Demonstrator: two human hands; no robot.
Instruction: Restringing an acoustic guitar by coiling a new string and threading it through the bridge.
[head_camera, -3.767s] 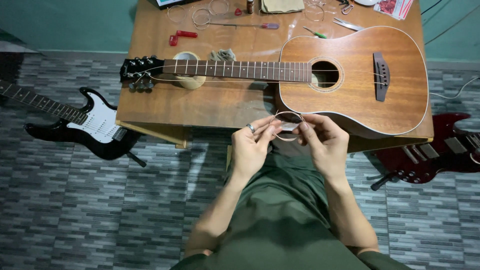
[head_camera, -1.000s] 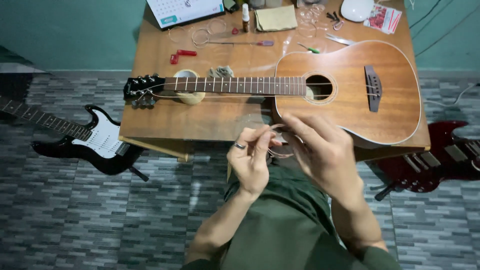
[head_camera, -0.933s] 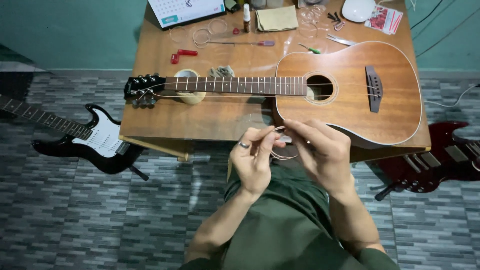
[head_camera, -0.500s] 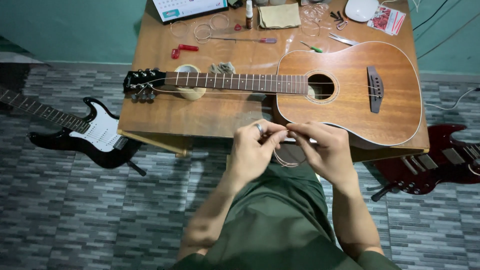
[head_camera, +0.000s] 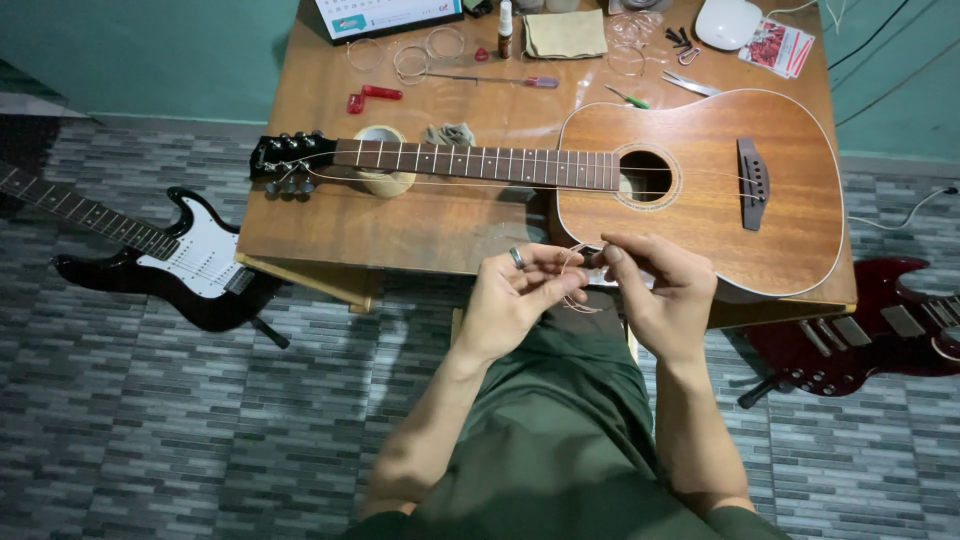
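Both hands meet just off the near edge of the bench (head_camera: 330, 215), below the acoustic guitar (head_camera: 700, 180), above the person's green-trousered lap. Left hand (head_camera: 515, 295), ring on one finger, fingers curled in and pinched on a thin coiled guitar string (head_camera: 575, 290). Right hand (head_camera: 655, 290) also closed to a pinch on the same coil, thumb and forefinger tips meeting the left hand's. The loop hangs between the two hands, pale and hard to trace in full.

Acoustic guitar lies flat on the bench, body on the person's right, neck running left, headstock near the left edge. A roll of tape (head_camera: 385, 175) sits under the neck close to the headstock; a small grey cloth (head_camera: 447, 133) lies just behind the neck.

Behind the guitar, toward the wall: spare coiled strings (head_camera: 425, 55), a red-handled tool (head_camera: 375, 95), a screwdriver (head_camera: 500, 80), a small bottle (head_camera: 505, 15), a folded tan cloth (head_camera: 565, 33).

On the floor, left of the guitar: a black-and-white electric guitar (head_camera: 170, 255). Right of it: a dark red electric guitar (head_camera: 870, 340).
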